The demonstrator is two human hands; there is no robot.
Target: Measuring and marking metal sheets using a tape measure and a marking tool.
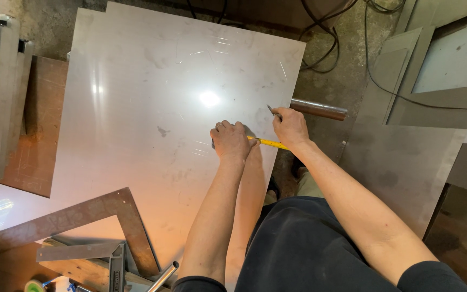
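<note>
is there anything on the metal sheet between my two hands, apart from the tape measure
Nothing visible. The yellow tape measure runs straight from the left hand to the right hand, which holds a thin marking tool; the metal sheet between them is bare.

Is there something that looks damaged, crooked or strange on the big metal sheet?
Nothing stands out. The metal sheet lies flat with only light smudges and glare. The left hand presses the yellow tape measure down; the right hand holds a thin marking tool.

tape measure [267,143] case hidden under left hand [230,141]
</note>
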